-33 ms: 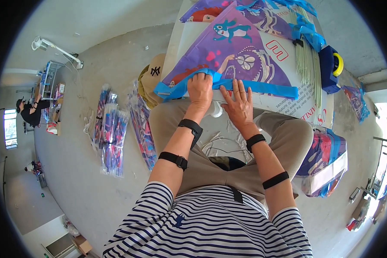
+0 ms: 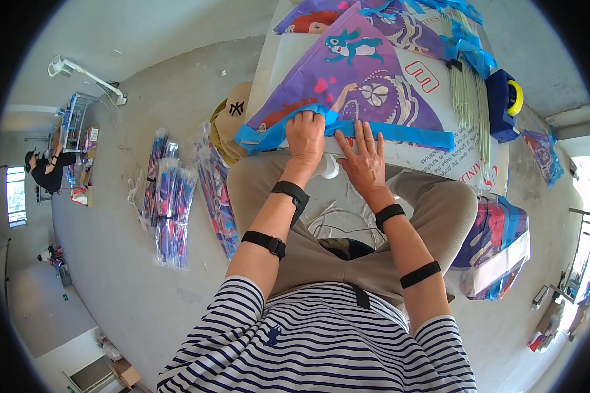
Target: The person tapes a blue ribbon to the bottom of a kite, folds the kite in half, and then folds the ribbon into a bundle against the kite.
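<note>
A purple triangular kite (image 2: 347,85) printed with cartoon figures lies flat on a white printed board in front of me. Along its near edge runs a wide blue fabric strip (image 2: 413,136). My left hand (image 2: 305,136) has its fingers curled down over the strip left of the middle, gripping it where it is bunched. To its right, my right hand (image 2: 363,156) lies flat with fingers spread, its fingertips pressing on the strip and the kite's edge. What sits under the left fingers is hidden.
More kites (image 2: 416,29) with blue strips lie at the board's far side. A bundle of thin pale rods (image 2: 467,98) and a blue tape dispenser (image 2: 501,108) with yellow tape are at the right. A tan cap (image 2: 235,114) and bagged bundles (image 2: 170,203) are to the left. A person (image 2: 49,167) is far left.
</note>
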Available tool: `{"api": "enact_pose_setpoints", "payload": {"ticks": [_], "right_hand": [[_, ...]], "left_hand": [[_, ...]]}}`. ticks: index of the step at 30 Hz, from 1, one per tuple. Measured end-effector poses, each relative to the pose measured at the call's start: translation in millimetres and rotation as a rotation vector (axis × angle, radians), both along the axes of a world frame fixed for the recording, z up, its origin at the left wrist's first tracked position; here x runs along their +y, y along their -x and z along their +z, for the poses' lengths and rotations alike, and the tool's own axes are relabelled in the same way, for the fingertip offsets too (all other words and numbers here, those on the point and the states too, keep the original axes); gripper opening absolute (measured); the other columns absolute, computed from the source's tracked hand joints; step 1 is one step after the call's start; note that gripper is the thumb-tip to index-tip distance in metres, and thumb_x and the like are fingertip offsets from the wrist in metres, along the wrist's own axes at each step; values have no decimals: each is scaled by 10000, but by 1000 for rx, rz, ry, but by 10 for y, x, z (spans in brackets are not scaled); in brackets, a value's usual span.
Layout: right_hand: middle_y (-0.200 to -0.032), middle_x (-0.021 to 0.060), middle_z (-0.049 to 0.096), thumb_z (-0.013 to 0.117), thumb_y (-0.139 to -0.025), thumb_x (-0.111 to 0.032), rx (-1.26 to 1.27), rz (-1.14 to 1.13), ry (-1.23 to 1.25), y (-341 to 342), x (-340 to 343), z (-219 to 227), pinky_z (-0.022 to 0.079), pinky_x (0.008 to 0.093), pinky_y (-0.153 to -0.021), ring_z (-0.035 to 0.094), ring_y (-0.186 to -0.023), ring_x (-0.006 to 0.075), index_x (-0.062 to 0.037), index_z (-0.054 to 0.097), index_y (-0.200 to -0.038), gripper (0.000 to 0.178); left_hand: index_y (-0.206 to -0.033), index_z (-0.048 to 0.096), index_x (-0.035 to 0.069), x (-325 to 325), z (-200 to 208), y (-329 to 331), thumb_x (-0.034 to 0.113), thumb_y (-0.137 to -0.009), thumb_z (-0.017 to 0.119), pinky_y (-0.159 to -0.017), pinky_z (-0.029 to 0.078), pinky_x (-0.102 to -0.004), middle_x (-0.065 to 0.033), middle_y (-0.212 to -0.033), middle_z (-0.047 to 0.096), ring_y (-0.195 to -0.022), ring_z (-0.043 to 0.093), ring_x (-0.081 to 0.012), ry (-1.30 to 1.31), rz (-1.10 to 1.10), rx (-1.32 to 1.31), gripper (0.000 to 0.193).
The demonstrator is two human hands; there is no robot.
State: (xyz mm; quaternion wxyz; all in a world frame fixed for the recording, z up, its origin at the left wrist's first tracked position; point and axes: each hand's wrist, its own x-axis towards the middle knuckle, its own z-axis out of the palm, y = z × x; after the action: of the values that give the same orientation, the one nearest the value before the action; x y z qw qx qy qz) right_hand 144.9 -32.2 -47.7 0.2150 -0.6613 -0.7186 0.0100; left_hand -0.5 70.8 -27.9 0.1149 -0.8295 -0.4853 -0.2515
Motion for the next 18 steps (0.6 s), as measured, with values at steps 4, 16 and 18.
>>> {"api": "enact_pose_setpoints", "payload": {"ticks": [4, 16, 18], "right_hand": [[-1614, 184, 342, 825, -767, -326, 5, 4, 4, -8, -1, -1, 269, 630, -1171, 299, -1506, 360, -293, 495, -1485, 791], [-1602, 182, 358, 827, -767, -325, 1, -1, 8, -4, -7, -5, 277, 628, -1167, 302, -1503, 360, -297, 490, -1485, 794], [-1599, 183, 363, 829, -764, -327, -5, -2, -1, -9, -5, -6, 279, 627, -1167, 305, -1501, 360, -297, 492, -1483, 794]], "left_hand": [[-885, 646, 79, -8, 1, -11, 1, -702, 685, -704, 473, -425, -88, -881, 624, -867, 630, -304, 27, -50, 26, 203], [-865, 622, 62, -30, 100, 67, 36, -723, 727, -704, 513, -436, -121, -834, 647, -812, 646, -332, 226, -9, -114, 178], [-875, 605, 64, -49, 107, 90, 34, -722, 729, -700, 511, -439, -124, -824, 643, -804, 644, -335, 243, 1, -134, 200]]}}
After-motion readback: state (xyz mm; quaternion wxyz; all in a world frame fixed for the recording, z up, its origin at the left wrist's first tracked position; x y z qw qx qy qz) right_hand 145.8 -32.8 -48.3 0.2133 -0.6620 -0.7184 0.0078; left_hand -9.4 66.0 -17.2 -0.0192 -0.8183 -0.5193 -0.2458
